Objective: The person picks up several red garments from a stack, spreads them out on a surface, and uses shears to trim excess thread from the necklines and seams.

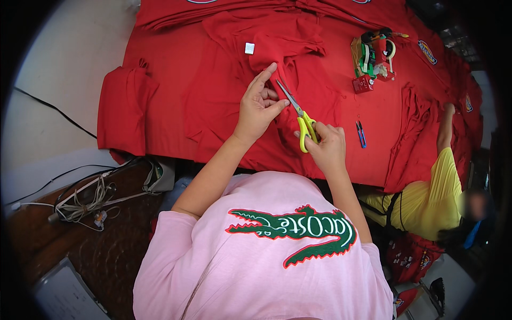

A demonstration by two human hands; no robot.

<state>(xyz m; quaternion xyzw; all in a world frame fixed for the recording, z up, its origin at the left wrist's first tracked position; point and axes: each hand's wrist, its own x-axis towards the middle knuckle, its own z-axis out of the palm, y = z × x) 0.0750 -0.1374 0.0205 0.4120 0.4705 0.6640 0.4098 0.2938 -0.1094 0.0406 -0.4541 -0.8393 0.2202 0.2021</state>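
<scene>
My right hand (328, 145) grips yellow-handled scissors (298, 115), whose blades point up and left toward a fold of the red garment (224, 85). My left hand (258, 104) pinches that red fabric just left of the blade tips, index finger stretched upward. The garment lies spread over a table covered in red cloth and carries a small white label (249, 48) near its collar.
A tape dispenser and small red tools (373, 58) sit at the upper right, and a blue thread snip (361, 133) lies right of my hand. A person in a yellow shirt (432, 197) works at the right. Tangled cables (88, 200) lie at the left.
</scene>
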